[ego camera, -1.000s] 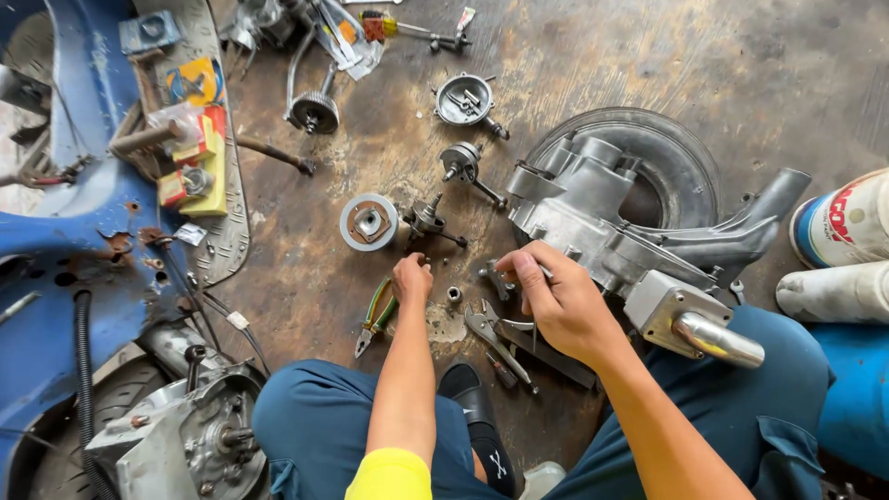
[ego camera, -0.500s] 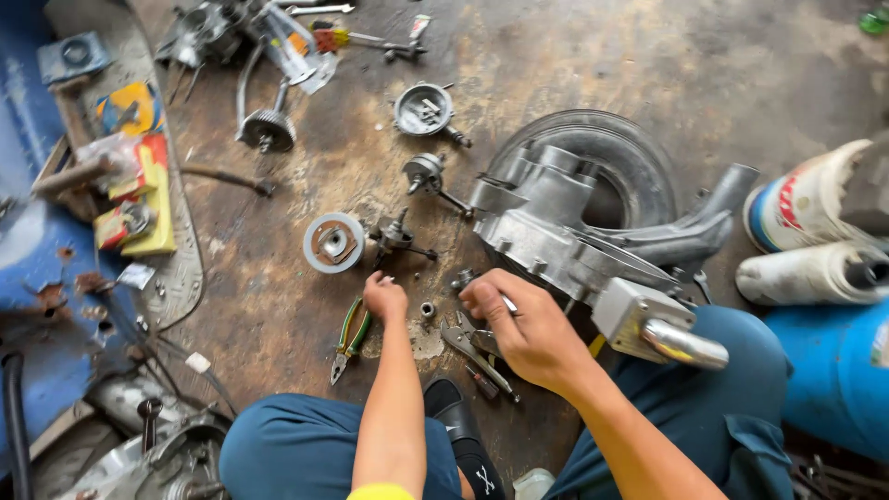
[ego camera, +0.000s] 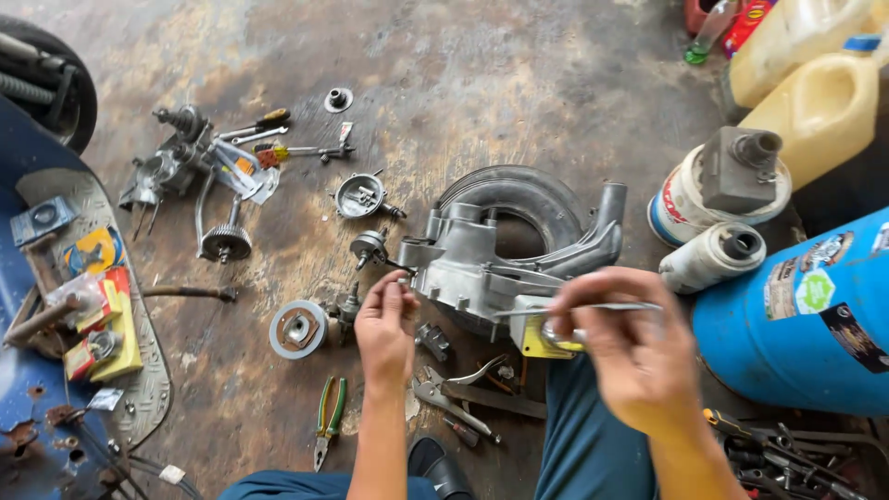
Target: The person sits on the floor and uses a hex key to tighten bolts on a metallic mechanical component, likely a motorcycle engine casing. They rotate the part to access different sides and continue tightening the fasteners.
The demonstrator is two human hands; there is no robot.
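While the pulley and pliers lie on the floor at left, your left hand pinches shut against the engine casing at centre, and your right hand clamps a thin metal rod just above it.

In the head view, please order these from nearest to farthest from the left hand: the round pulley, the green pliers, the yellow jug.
From the left hand:
1. Round pulley, just to its left on the floor.
2. Green pliers, lower left, beside the forearm.
3. Yellow jug, far upper right.

Pliers left of engine casing
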